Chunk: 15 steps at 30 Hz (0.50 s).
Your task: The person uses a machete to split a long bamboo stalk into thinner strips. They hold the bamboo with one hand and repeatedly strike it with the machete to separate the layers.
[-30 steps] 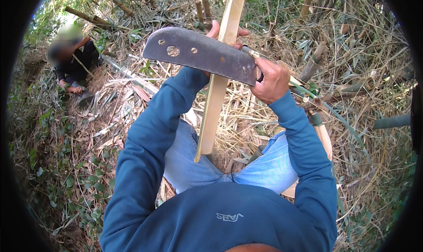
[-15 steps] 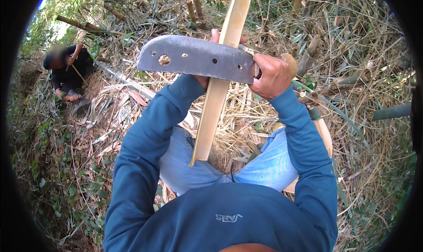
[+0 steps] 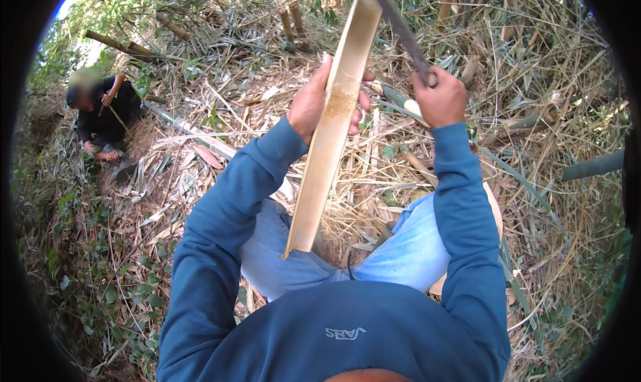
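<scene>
A long split bamboo strip [image 3: 320,162], pale on its hollow inner face, slants from above my lap up to the top edge. My left hand [image 3: 312,102] is wrapped around it from beneath near the middle, beside a rough brownish band. My right hand [image 3: 441,96] is closed on the handle of a machete [image 3: 402,32], seen nearly edge-on. Its dark blade points up and to the left, and its far end crosses the strip's upper part. Whether the edge touches the bamboo I cannot tell.
At the far left another person [image 3: 100,112] in dark clothes crouches, holding a thin stick. Cut bamboo stumps [image 3: 287,27] stand at the back. Dry leaves and shavings [image 3: 364,202] cover the ground before me. A green bamboo pole [image 3: 593,168] juts in from the right.
My right hand has turned the machete from lying flat across the strip to pointing upward, further along it. The left hand and strip stay nearly in place, the strip's hollow face now uncovered.
</scene>
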Motion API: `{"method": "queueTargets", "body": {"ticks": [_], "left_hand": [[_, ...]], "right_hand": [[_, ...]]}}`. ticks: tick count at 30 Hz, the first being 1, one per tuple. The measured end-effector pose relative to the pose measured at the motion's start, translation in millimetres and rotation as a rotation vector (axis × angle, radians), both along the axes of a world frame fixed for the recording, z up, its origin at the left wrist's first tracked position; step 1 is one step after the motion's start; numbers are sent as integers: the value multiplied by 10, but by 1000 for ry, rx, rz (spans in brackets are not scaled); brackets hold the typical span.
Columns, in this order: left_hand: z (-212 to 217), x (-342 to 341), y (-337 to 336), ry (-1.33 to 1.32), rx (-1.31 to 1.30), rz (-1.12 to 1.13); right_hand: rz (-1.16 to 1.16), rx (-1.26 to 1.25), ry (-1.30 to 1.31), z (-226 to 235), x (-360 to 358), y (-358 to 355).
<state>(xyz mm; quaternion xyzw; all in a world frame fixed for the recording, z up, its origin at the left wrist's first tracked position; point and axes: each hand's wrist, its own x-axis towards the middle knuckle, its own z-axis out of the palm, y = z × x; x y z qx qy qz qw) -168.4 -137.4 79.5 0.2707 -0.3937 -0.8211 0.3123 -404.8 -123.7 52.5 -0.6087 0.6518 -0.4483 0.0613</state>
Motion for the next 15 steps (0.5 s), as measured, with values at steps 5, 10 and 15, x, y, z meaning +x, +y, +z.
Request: {"method": "queueTargets", "body": {"ticks": [5,10,15], "left_hand": [[11,140,-139,-44,-78,125],[-60,121,-221,-75,-166,219],[-123,-133,-100,-179,-211,200]], "right_hand": [[43,70,-221,-14,-107,153],[314,219,-621,44,125,323],[430,102,-798,177,493,296]]}}
